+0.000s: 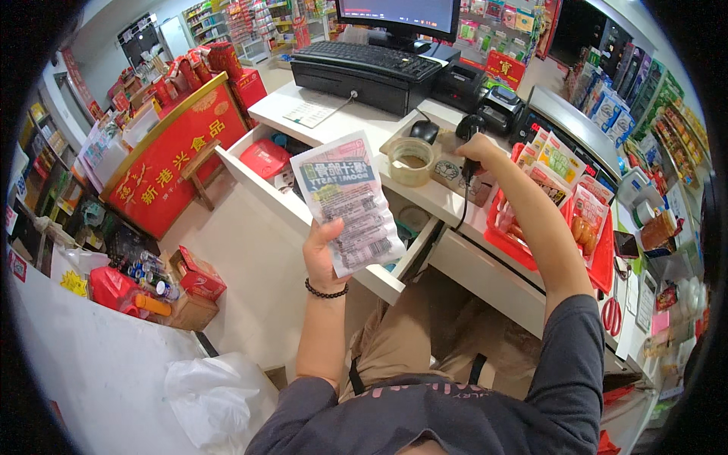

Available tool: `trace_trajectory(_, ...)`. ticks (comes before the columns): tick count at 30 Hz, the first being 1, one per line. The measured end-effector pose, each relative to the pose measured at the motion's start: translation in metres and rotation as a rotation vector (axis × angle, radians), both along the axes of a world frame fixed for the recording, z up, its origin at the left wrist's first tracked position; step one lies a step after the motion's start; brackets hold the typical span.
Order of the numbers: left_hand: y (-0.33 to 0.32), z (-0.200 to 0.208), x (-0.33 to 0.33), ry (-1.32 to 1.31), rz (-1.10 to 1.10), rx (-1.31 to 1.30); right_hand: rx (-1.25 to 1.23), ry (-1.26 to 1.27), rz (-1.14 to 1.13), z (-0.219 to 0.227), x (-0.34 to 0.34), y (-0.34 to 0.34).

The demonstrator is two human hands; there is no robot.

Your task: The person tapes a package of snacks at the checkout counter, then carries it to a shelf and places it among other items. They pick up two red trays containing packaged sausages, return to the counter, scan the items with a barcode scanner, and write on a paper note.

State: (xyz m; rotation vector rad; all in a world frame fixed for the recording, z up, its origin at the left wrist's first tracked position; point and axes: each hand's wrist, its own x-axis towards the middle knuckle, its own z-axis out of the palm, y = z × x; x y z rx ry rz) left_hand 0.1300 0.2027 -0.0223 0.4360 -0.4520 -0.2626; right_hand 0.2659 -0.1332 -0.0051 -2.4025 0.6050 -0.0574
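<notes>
My left hand (pixel 324 254) grips a flat snack packet (pixel 350 201) by its lower left edge. The packet's pale side, with dense print and a barcode near the bottom, faces up above the half-open drawer. Over the counter, my right hand (pixel 483 152) is closed around a black handheld barcode scanner (pixel 471 126), whose cable hangs toward the counter's front edge. A roll of clear tape (pixel 411 161) and a black mouse (pixel 424 133) sit just left of the scanner. Beside my right forearm stands a red basket (pixel 502 227) with several packaged snacks.
An open white drawer (pixel 385 283) juts out between me and the counter. Behind it stand a black cash drawer with a keyboard (pixel 364 64) and a monitor (pixel 398 17). A scale (pixel 569 125), red scissors (pixel 611 315) and a calculator (pixel 646 302) line the right side.
</notes>
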Motion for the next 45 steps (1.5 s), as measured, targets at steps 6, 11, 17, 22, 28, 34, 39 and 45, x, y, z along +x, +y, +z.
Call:
trace_trajectory(6,0.013,-0.013,0.012,0.046,0.111,-0.024,0.523,-0.192,-0.205,0.012,-0.007,0.005)
trace_trajectory(11,0.016,-0.014,0.017,-0.017,0.238,0.029,0.838,-0.665,0.009,0.050,-0.087,0.064)
trace_trajectory(17,0.019,-0.028,0.016,-0.091,0.655,0.290,0.697,-0.238,0.451,0.060,-0.171,0.080)
trace_trajectory(22,0.009,-0.031,0.012,-0.169,0.957,0.490,0.418,-0.172,0.832,0.054,-0.201,0.109)
trace_trajectory(28,0.000,-0.032,0.009,-0.180,1.039,0.530,0.259,-0.104,0.864,0.056,-0.191,0.108)
trace_trajectory(34,-0.002,-0.035,0.012,-0.193,1.060,0.569,0.258,-0.128,0.873,0.053,-0.185,0.107)
trace_trajectory(39,-0.003,-0.044,0.013,-0.138,1.025,0.612,0.273,-0.155,0.856,0.040,-0.181,0.100)
trace_trajectory(45,-0.002,-0.051,0.021,-0.191,1.088,0.567,0.315,-0.145,0.769,0.052,-0.174,0.101)
